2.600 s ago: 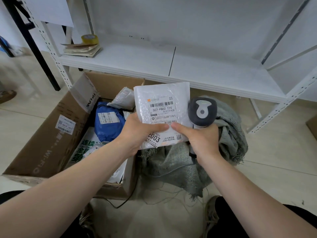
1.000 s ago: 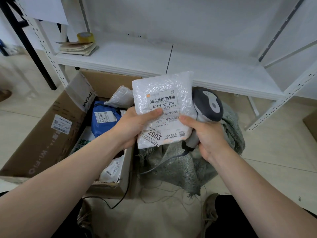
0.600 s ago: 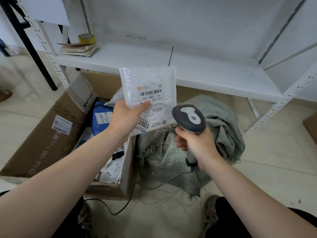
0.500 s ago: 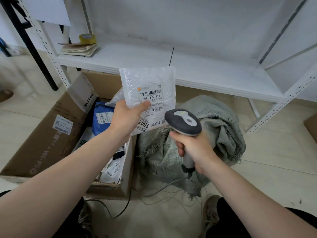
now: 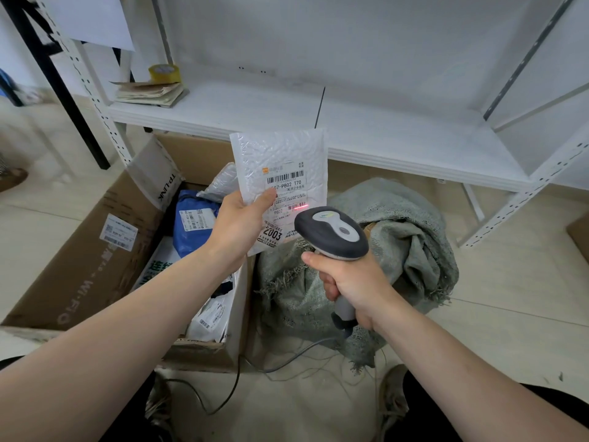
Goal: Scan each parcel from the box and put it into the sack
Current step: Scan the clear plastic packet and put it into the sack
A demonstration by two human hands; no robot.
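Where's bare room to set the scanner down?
The white shelf is bare right of the paper stack and tape roll; so is the floor right of the sack. Crowded: the box, full of parcels; a cable crosses the floor before it.

Bare forearms; black trousers; scuffed grey-brown shoes.

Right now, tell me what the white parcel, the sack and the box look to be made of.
The white parcel looks like a glossy plastic bubble mailer, judging by its dimpled, shiny skin. The sack is coarse woven fabric, matte grey-green, with frayed threads at its edge; the fibre is unclear. The box is matte brown cardboard, probably corrugated, with printed lettering and a paper label.
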